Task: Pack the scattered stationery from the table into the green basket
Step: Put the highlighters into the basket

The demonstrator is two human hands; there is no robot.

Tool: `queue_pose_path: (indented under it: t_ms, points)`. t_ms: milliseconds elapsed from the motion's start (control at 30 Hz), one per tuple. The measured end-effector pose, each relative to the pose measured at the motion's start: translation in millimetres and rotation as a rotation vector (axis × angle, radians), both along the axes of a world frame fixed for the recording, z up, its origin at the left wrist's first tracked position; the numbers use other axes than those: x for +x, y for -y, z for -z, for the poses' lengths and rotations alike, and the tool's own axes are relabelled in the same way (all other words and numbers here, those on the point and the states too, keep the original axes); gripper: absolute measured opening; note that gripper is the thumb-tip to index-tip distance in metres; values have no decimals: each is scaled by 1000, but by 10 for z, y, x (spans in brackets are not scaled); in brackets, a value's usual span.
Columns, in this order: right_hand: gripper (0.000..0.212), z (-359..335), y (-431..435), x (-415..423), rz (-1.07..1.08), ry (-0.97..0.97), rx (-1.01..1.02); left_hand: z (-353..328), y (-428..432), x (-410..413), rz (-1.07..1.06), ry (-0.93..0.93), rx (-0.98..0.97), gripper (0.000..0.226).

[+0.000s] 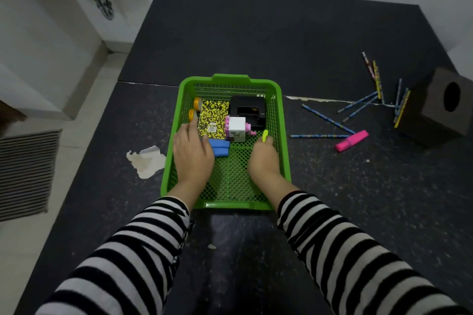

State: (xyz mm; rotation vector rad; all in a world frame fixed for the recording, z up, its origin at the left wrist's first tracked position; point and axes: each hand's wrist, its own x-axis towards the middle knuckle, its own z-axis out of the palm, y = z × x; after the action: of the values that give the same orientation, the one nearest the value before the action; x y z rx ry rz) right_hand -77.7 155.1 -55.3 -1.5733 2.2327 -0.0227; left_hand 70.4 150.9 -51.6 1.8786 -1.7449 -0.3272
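Head view: right hand [262, 158] pinching yellow highlighter [265, 135], tip pointing away; left hand [193, 151] flat.

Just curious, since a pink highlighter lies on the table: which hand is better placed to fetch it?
Probably the right hand: the pink highlighter lies right of the green basket. That hand must first drop its yellow marker. The left hand sits at the basket's left.

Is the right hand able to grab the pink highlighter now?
Probably not yet: the right hand holds a yellow highlighter inside the green basket. The pink highlighter lies uncovered on the table, so it looks reachable once that hand lets go.
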Motion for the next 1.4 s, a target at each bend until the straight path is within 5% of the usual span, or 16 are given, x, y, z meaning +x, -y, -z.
queue_pose_path:
  t_ms: [200,367,1067,1300,1400]
  points:
    - [24,-39,47,-44,-379,-509,41,12,98,23,18,-11,-19,45]
    - [19,-88,68,-153,-484,-657,-17,31,134,52,-2,33,-19,44]
    - [34,11,129,-363,-592,-678,-24,50,92,-130,-26,67,-7,45]
    - [21,-36,166,-725,-270,-329,-643,-68,143,-401,2,39,-38,45]
    - [25,-29,154,-1159,13,-213,-608,-125,165,-581,23,35,-62,42]
